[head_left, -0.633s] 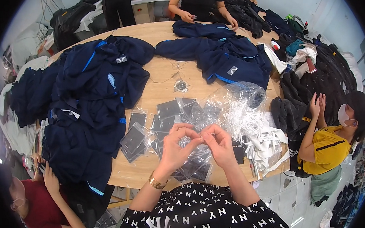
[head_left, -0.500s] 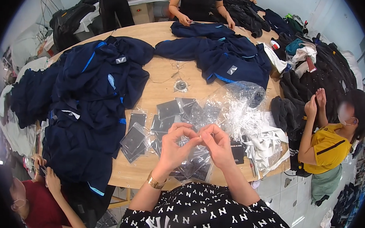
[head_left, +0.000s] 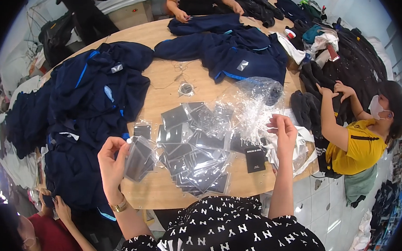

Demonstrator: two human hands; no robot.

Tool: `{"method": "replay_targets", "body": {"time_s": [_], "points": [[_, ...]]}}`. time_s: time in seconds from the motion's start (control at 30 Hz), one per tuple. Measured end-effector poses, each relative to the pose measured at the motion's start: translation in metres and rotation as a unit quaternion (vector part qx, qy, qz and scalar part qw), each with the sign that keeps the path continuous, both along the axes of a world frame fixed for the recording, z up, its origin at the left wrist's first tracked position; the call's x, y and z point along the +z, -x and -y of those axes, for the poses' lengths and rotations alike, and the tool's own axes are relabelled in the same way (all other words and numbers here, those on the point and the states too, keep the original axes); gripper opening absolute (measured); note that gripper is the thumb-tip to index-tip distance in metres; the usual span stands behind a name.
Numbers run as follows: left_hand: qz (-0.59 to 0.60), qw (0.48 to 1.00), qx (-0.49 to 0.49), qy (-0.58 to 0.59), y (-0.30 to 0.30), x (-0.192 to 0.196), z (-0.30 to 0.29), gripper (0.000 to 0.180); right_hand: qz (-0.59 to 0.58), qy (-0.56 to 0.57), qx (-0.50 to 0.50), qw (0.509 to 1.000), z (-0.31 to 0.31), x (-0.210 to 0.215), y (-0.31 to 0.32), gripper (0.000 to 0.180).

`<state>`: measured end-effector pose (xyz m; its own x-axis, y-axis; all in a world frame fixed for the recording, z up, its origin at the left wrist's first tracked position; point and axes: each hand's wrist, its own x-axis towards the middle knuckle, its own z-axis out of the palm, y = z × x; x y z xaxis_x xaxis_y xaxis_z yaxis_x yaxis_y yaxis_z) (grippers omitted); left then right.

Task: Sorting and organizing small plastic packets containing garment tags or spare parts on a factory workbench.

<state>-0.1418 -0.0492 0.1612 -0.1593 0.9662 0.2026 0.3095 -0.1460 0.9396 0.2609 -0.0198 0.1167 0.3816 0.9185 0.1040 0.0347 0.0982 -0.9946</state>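
Note:
My left hand [head_left: 113,159] is above the table's left part, thumb and fingertips pinched on a small white piece [head_left: 129,140]. Its exact kind is too small to tell. Close beside it are clear plastic pouches with dark cards [head_left: 140,158]. More such pouches [head_left: 199,160] lie in a loose pile between my hands. My right hand [head_left: 283,135] is raised by a clear plastic bag of white strings [head_left: 257,101], fingers curled together; I cannot make out what is in them. A black printed card [head_left: 255,160] lies below and left of that hand.
Navy garments with blue trim [head_left: 93,86] cover the table's left side, and another navy garment [head_left: 246,59] lies at the far side. White strips [head_left: 300,150] hang over the right edge. People work at the far side, at right in yellow [head_left: 354,144], and at lower left.
My hands were together over the pouches, pinching something small. They have parted, the left going left with the white piece, the right going right to the bag of strings.

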Motion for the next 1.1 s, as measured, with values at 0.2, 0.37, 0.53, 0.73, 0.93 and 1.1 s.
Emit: {"method": "replay_targets", "body": {"time_s": [0.2, 0.37, 0.53, 0.73, 0.93, 1.1], "points": [[-0.314, 0.949, -0.021, 0.006, -0.014, -0.065, -0.032, 0.009, 0.102, 0.077, -0.042, 0.991, -0.005, -0.086, -0.033, 0.015], [-0.342, 0.935, -0.091, 0.028, -0.075, -0.121, -0.036, 0.023, 0.338, 0.136, -0.051, 0.93, -0.003, -0.125, -0.022, 0.016], [-0.386, 0.893, -0.212, -0.086, -0.136, -0.147, -0.03, 0.035, 0.445, 0.158, -0.046, 0.88, -0.006, -0.132, -0.002, 0.019], [-0.486, 0.839, -0.216, -0.118, -0.158, -0.178, -0.025, 0.038, 0.392, 0.113, -0.056, 0.911, -0.011, -0.13, -0.01, 0.016], [-0.562, 0.773, -0.205, -0.213, -0.161, -0.172, -0.025, 0.034, 0.218, -0.011, -0.137, 0.966, -0.014, -0.066, -0.015, 0.011], [-0.542, 0.782, -0.293, -0.093, -0.168, -0.153, -0.023, 0.046, 0.101, -0.148, -0.093, 0.979, -0.009, -0.015, -0.011, 0.01]]}}
